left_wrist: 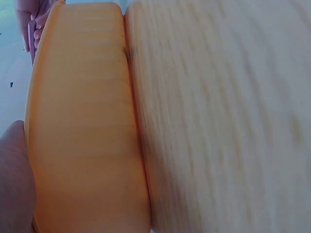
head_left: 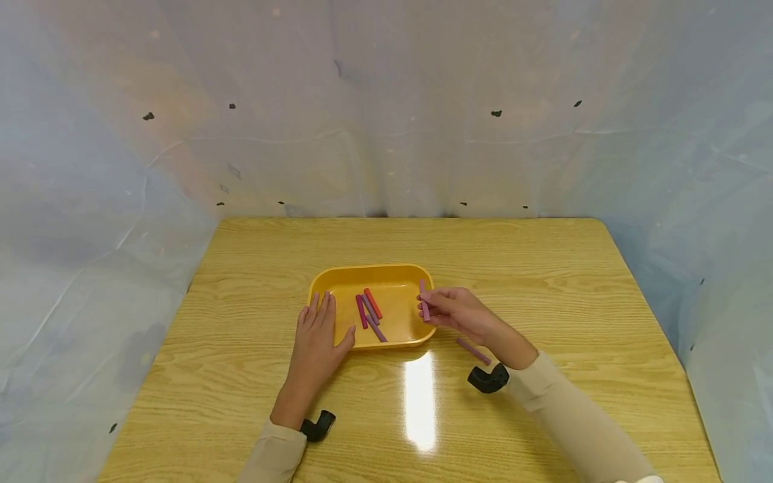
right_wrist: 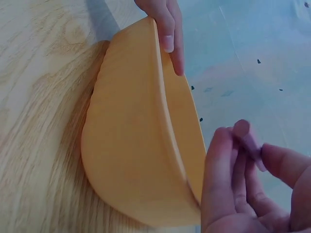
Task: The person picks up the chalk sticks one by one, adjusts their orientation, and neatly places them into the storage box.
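My right hand (head_left: pixel 461 310) pinches a purple chalk stick (right_wrist: pixel 248 138) between thumb and fingertips, over the right end of a yellow plastic tray (head_left: pixel 417 341). Across the tray's left end lies my left hand (head_left: pixel 319 339), its fingers straight over the rim and its thumb by the near edge. The right wrist view shows those fingers (right_wrist: pixel 168 41) reaching past the rim. Several chalk sticks lie inside the tray, among them a red one (head_left: pixel 373 303), a magenta one (head_left: pixel 361 312) and a purple one (head_left: pixel 376 329).
Another purple chalk stick (head_left: pixel 473 351) rests on the wooden table (head_left: pixel 241 376), right of the tray and under the right forearm. A black wrist-camera piece (head_left: pixel 489 379) sits by the right wrist. Pale sheeting (head_left: pixel 374 134) hangs behind the table.
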{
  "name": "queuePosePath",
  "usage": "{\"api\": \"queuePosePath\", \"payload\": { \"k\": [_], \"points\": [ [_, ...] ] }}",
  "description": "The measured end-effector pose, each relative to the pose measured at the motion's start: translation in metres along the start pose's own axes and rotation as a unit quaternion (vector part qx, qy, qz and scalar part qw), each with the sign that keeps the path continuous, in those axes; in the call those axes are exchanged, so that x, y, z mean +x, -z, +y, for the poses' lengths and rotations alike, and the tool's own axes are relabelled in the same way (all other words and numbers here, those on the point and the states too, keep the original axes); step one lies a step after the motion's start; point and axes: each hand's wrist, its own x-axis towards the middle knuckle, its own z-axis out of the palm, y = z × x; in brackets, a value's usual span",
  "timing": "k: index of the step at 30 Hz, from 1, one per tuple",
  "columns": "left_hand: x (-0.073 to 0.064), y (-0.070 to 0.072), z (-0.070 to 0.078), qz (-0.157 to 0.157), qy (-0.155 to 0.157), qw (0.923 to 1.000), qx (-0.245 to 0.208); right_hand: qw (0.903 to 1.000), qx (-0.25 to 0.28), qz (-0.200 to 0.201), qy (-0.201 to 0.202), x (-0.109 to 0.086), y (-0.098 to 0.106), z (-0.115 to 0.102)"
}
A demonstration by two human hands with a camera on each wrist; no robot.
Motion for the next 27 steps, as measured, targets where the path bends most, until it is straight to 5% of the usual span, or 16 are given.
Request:
{"api": "queuePosePath", "payload": {
  "k": [27],
  "points": [
    [0.0, 0.0, -0.001, -0.002, 0.003, 1.0, -0.002, 0.9916, -0.122, 0.031, -0.028, 0.036, -0.04, -0.006]
  ]
}}
